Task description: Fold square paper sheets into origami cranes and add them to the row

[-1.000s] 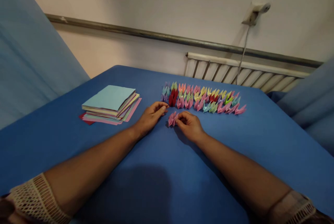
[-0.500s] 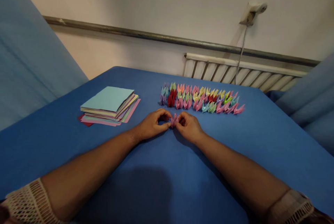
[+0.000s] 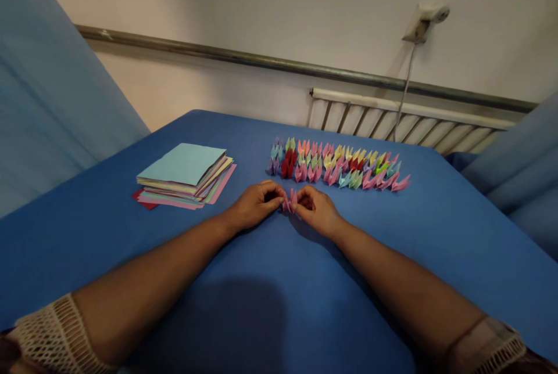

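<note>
A small pink folded paper piece [image 3: 289,201] sits on the blue table [image 3: 270,304], pinched from both sides. My left hand [image 3: 255,204] grips its left side with curled fingers. My right hand [image 3: 317,209] grips its right side the same way. Just beyond the hands lie two rows of several small folded paper pieces [image 3: 335,166] in many colours. A stack of coloured paper sheets [image 3: 185,175], light blue on top, lies to the left of my left hand.
A metal rail [image 3: 305,69] runs along the wall behind the table. A slatted bed rail [image 3: 405,121] stands past the far edge, with a cable hanging from a wall fitting [image 3: 425,20]. Blue fabric [image 3: 47,89] rises at left and right.
My left hand has moved right from beside the rows to the pink piece and closed on it. Both hands now pinch it between them.
</note>
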Motion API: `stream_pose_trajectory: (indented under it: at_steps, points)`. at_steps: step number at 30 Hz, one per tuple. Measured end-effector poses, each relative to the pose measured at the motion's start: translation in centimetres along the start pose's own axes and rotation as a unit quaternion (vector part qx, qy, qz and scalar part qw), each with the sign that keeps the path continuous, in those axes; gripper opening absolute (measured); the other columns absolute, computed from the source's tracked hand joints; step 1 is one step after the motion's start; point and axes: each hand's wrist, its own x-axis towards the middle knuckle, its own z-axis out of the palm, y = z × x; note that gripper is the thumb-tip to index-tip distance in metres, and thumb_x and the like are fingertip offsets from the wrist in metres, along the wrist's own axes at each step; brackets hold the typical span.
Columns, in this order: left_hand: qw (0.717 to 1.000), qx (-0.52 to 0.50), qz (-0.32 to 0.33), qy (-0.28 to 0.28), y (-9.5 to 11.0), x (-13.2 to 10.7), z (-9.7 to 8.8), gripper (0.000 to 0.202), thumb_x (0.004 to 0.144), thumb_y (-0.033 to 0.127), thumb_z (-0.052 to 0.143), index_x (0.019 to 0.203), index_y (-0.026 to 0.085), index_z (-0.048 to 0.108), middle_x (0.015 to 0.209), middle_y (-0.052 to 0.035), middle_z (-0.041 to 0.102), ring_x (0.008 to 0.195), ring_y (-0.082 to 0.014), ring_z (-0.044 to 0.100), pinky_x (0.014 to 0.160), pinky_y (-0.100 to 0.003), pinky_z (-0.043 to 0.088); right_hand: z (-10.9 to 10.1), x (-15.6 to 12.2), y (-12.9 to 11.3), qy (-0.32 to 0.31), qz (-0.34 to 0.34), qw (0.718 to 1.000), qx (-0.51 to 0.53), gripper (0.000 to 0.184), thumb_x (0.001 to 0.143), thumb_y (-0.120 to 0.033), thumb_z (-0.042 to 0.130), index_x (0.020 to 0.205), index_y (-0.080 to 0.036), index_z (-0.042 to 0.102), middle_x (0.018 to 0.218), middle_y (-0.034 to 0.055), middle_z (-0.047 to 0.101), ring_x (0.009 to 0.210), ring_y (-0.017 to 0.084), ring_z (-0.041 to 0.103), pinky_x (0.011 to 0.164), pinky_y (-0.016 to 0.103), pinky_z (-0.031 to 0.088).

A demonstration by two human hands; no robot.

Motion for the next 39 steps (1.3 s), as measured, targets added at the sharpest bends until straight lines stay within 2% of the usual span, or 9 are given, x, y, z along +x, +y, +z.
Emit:
stream_pose_trajectory:
  at_steps: [3, 7, 10, 14, 15, 18, 22, 27, 39]
  points:
    - [0.999, 0.031, 0.007, 0.020, 0.6, -0.1, -1.0, 0.011, 0.081, 0.025, 0.056, 0.080, 0.019, 0.065, 0.088, -0.0033, 0.064, 0.086, -0.0191, 0.060, 0.083, -0.033, 0.046, -0.2, 0.2, 0.3, 0.023, 0.004, 0.999, 0.026, 0.023, 0.083, -0.041, 0.061, 0.089, -0.020, 0.055, 0.075, 0.0014, 0.064, 0.066, 0.015, 0.061, 0.061, 0.026, 0.047]
    - [0.995, 0.089, -0.007, 0.046, 1.4, -0.4, -3.1, 0.013, 0.081, 0.027, 0.055, 0.080, 0.020, 0.066, 0.087, -0.0038, 0.065, 0.087, -0.0203, 0.061, 0.083, -0.034, 0.045, 0.1, 0.5, 0.9, 0.044, 0.012, 0.998, 0.037, 0.021, 0.085, -0.040, 0.058, 0.085, -0.020, 0.055, 0.072, 0.0010, 0.062, 0.065, 0.015, 0.060, 0.060, 0.027, 0.046]
    - [0.983, 0.142, -0.035, 0.111, 1.1, 0.2, -5.3, 0.016, 0.082, 0.029, 0.054, 0.082, 0.021, 0.068, 0.086, -0.0039, 0.065, 0.081, -0.0194, 0.060, 0.077, -0.032, 0.045, 0.5, 0.6, 1.0, 0.038, 0.017, 0.999, 0.024, 0.015, 0.084, -0.035, 0.057, 0.083, -0.020, 0.055, 0.069, -0.0004, 0.060, 0.062, 0.014, 0.058, 0.058, 0.026, 0.045]
    - [0.963, 0.163, -0.091, 0.194, -0.6, 3.8, -8.6, 0.016, 0.077, 0.032, 0.062, 0.085, 0.021, 0.070, 0.081, -0.0028, 0.066, 0.071, -0.0176, 0.057, 0.069, -0.030, 0.043, 0.8, 0.5, 0.7, 0.032, 0.001, 0.999, 0.005, 0.011, 0.083, -0.031, 0.057, 0.082, -0.021, 0.056, 0.070, -0.0012, 0.060, 0.064, 0.014, 0.056, 0.058, 0.025, 0.043]
    - [0.963, 0.138, -0.127, 0.194, -1.3, 5.1, -9.2, 0.014, 0.076, 0.031, 0.063, 0.082, 0.020, 0.069, 0.076, -0.0023, 0.066, 0.068, -0.0168, 0.056, 0.067, -0.029, 0.042, 0.9, 0.4, 0.7, 0.031, -0.001, 1.000, 0.003, 0.010, 0.083, -0.031, 0.057, 0.082, -0.021, 0.057, 0.071, -0.0011, 0.060, 0.064, 0.013, 0.056, 0.058, 0.025, 0.043]
    - [0.961, 0.121, -0.146, 0.203, -3.6, 9.0, -10.4, 0.012, 0.075, 0.027, 0.063, 0.079, 0.017, 0.068, 0.072, -0.0020, 0.066, 0.066, -0.0154, 0.057, 0.065, -0.028, 0.042, 1.0, 0.4, 0.8, 0.026, 0.002, 1.000, 0.000, 0.008, 0.083, -0.028, 0.057, 0.083, -0.021, 0.058, 0.072, -0.0007, 0.061, 0.063, 0.013, 0.056, 0.058, 0.024, 0.044]
    - [0.957, 0.119, -0.167, 0.205, -7.1, 12.5, -10.3, 0.008, 0.068, 0.024, 0.068, 0.069, 0.016, 0.065, 0.066, -0.0018, 0.065, 0.065, -0.0161, 0.057, 0.064, -0.028, 0.042, 1.4, 0.4, 1.1, 0.021, 0.002, 1.000, 0.004, 0.006, 0.084, -0.026, 0.057, 0.086, -0.021, 0.059, 0.073, -0.0003, 0.062, 0.064, 0.013, 0.056, 0.059, 0.024, 0.045]
    - [0.956, 0.123, -0.187, 0.190, -10.0, 13.9, -9.3, 0.006, 0.065, 0.021, 0.068, 0.066, 0.017, 0.064, 0.062, -0.0024, 0.063, 0.065, -0.0177, 0.056, 0.063, -0.029, 0.040, 1.4, 0.4, 1.1, 0.018, 0.001, 1.000, -0.006, 0.005, 0.084, -0.026, 0.057, 0.084, -0.021, 0.059, 0.076, 0.0000, 0.063, 0.066, 0.014, 0.057, 0.060, 0.025, 0.045]
    - [0.947, 0.150, -0.217, 0.184, -10.8, 14.0, -8.7, 0.015, 0.064, 0.026, 0.068, 0.075, 0.016, 0.067, 0.068, -0.0032, 0.064, 0.063, -0.0170, 0.054, 0.060, -0.028, 0.037, 1.4, 0.5, 1.2, 0.013, 0.006, 1.000, -0.003, 0.004, 0.084, -0.024, 0.057, 0.084, -0.021, 0.060, 0.073, -0.0006, 0.062, 0.065, 0.013, 0.056, 0.060, 0.024, 0.044]
